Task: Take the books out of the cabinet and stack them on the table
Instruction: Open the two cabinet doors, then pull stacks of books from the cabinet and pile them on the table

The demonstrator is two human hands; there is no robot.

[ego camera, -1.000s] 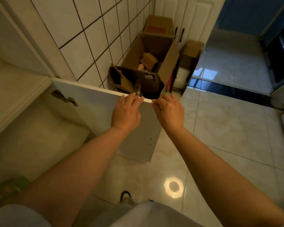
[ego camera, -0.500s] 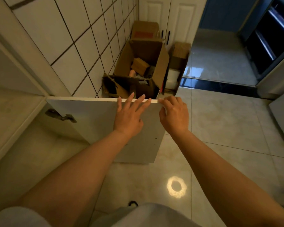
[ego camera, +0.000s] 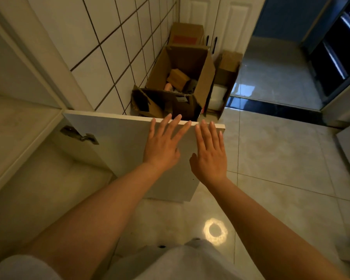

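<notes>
- Head view, centre of frame: a person's left hand [ego camera: 162, 146] and right hand [ego camera: 209, 152] lie against the inner face of an open white cabinet door [ego camera: 117, 142], fingers straight and spread apart, gripping nothing; the fingertips reach the door's top edge.
- Centre right: the door's free edge ends just right of the right hand, with bare glossy floor tiles [ego camera: 281, 178] open beyond it toward the right of the frame.
- Left of frame: a metal hinge [ego camera: 79, 135] joins the door to the cabinet [ego camera: 24, 122]; the pale shelf and the dim space under it show no books, so where the books lie cannot be told.
- Upper centre: an open cardboard box [ego camera: 180, 81] stands against the tiled wall [ego camera: 101, 49] just beyond the door's top edge, more cartons behind and beside it.
- Upper right: a dark threshold strip [ego camera: 271, 107] crosses the floor before a blue-lit doorway.
</notes>
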